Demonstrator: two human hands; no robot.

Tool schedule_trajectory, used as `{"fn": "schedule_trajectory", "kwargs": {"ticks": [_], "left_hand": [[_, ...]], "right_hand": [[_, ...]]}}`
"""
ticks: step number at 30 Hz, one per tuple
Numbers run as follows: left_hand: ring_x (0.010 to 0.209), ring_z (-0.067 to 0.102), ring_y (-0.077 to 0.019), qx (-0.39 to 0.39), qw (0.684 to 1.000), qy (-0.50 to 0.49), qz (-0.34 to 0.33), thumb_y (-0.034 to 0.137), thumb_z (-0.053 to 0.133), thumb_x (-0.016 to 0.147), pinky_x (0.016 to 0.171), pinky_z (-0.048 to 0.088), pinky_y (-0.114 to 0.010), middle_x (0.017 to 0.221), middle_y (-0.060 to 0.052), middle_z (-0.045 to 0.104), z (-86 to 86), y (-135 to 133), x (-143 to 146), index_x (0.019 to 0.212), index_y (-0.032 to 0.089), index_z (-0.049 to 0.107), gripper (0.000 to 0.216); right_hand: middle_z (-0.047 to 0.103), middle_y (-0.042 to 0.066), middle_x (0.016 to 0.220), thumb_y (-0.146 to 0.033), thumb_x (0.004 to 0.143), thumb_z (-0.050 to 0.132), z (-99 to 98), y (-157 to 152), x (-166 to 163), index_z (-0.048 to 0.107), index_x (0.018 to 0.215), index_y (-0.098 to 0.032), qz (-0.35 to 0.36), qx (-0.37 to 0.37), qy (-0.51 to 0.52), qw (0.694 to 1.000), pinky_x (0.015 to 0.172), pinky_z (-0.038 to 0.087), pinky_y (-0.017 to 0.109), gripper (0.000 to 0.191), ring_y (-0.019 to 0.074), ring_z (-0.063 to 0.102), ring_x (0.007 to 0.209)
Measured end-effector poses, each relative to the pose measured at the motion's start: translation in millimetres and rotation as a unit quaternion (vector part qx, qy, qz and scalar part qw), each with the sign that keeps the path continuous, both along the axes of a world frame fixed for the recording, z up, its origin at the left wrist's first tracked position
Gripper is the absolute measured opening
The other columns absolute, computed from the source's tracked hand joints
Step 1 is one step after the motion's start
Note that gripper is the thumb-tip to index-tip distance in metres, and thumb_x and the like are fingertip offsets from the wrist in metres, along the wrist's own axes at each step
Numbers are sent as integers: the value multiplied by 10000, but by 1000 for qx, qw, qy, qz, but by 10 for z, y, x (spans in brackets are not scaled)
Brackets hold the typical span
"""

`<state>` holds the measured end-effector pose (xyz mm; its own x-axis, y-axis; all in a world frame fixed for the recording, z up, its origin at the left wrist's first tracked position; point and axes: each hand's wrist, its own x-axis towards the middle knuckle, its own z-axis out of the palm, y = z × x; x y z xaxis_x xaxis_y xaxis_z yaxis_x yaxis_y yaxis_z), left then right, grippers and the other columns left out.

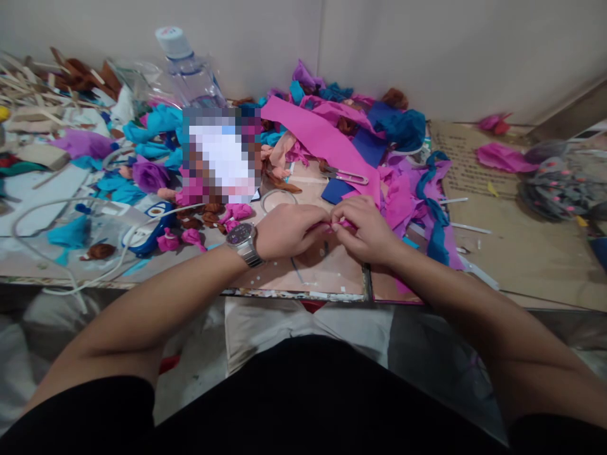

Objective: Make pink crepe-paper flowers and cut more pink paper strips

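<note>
A small twisted piece of pink crepe paper [345, 223] is pinched between the fingertips of both hands, just above the worktop; the fingers cover most of it. My left hand [291, 230], with a watch on its wrist, is closed on the piece from the left. From the right, my right hand [365, 229] grips the same piece with thumb and fingers. Behind the hands, thread snips [346, 175] lie on a long strip of pink crepe paper [313, 129]. A thin wire ring [279, 201] rests beyond my left hand.
A clear bottle with a white cap [173, 43] stands at the back. Crumpled blue crepe paper [405, 129] and several small pink paper balls [192, 237] surround the work spot. A white cable [114, 272] loops over the front left edge. Cardboard [493, 234] covers the right side.
</note>
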<state>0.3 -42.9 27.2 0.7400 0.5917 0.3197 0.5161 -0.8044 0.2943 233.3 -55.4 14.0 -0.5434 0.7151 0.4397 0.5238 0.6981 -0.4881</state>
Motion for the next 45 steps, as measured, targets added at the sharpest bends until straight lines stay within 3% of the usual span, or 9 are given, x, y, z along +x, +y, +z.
{"fn": "schedule_trajectory", "kwargs": {"ticks": [6,15,24,30,38,45], "left_hand": [[779,716,-194,-10,1000,6,4,333,529,1051,686,396,-311,875,-43,790,-4,18,-11,1041,198,750,259],[673,633,-150,-130,991,-37,11,374,542,1028,669,373,-289,768,-12,745,134,8,-30,974,198,770,293],[794,666,-232,-51,995,35,74,168,481,902,747,417,-350,847,-68,743,79,77,-61,1024,192,751,297],[835,687,-265,-50,988,60,130,182,458,889,744,430,-371,868,-83,747,122,104,-84,977,191,746,302],[647,615,-179,-130,990,45,-16,392,498,1015,631,354,-303,717,-33,710,189,26,-67,976,184,751,330],[640,671,-135,-269,962,-14,-39,367,538,1018,606,430,-235,772,-26,771,188,46,-71,928,160,743,304]], "right_hand": [[772,42,950,-258,964,648,1,5,22,647,922,-231,11,5,24,1000,912,389,433,50,246,679,920],[745,41,896,-223,955,622,55,13,54,629,896,-227,14,41,25,999,881,397,425,60,236,670,888],[716,43,860,-237,938,635,32,29,78,620,866,-226,-27,13,43,999,884,389,433,75,248,653,872],[710,45,859,-223,931,641,25,34,81,613,874,-230,-30,17,61,998,864,412,421,64,246,655,865],[732,37,896,-244,944,633,-14,32,48,609,912,-233,48,18,35,998,872,423,417,41,227,659,841],[771,45,943,-331,962,676,55,-9,53,653,981,-241,34,11,16,999,904,420,439,94,242,682,892]]}}
